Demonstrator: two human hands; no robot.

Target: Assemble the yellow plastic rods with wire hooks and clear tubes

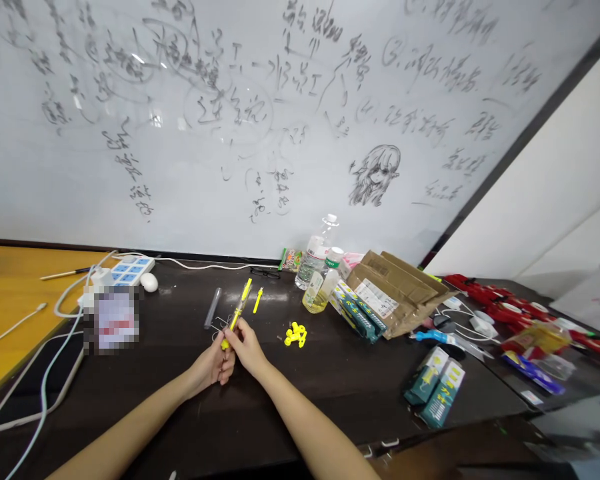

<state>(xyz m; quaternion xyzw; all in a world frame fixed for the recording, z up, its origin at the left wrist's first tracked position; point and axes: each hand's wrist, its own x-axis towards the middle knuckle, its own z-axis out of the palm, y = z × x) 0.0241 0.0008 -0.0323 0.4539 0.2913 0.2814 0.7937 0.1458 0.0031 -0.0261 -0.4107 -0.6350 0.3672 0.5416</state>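
Observation:
Both hands meet at a slim yellow stick-shaped piece with a clear section, tilted up and away from me. My left hand closes around its lower end, fingers curled. My right hand pinches it just above, thumb and fingers together. Thin bent metal wires show beside the left fingertips; whether they are held or lie on the table I cannot tell. A clear tube lies left of the hands. To the right rest a short yellow stick and a small pile of yellow plastic parts.
Two bottles stand at the back by the whiteboard, next to an opened cardboard box. Green-and-white boxes lie at right. On the left are a power strip, cables and a phone-like dark slab.

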